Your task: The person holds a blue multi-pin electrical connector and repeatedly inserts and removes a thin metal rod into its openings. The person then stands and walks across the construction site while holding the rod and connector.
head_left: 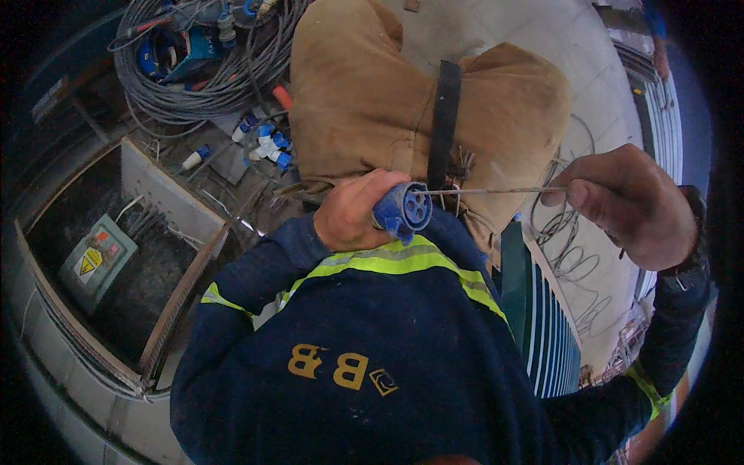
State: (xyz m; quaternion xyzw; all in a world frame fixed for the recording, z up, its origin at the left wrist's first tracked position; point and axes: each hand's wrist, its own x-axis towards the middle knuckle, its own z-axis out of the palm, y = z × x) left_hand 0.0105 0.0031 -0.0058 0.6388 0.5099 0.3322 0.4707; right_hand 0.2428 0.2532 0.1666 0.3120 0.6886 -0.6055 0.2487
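Observation:
My left hand (355,211) is wrapped round a blue industrial socket connector (403,211), whose round face with several holes points to the right. A long, thin, straight rod (492,191) runs from that face across to my right hand (632,205). The right fingers are closed on the rod's other end; any handle is hidden in the palm. The rod's tip meets the connector face, but I cannot tell how deep it sits. Both hands are above my lap, in front of my brown trousers (349,85).
Coiled grey cable (167,105) lies at the upper left, with blue and white plugs (270,147) beside it. At the left stands an open wooden box (174,190) holding a grey-green electrical enclosure (98,260). Loose cable (570,263) and a green slatted panel (535,310) are on the right.

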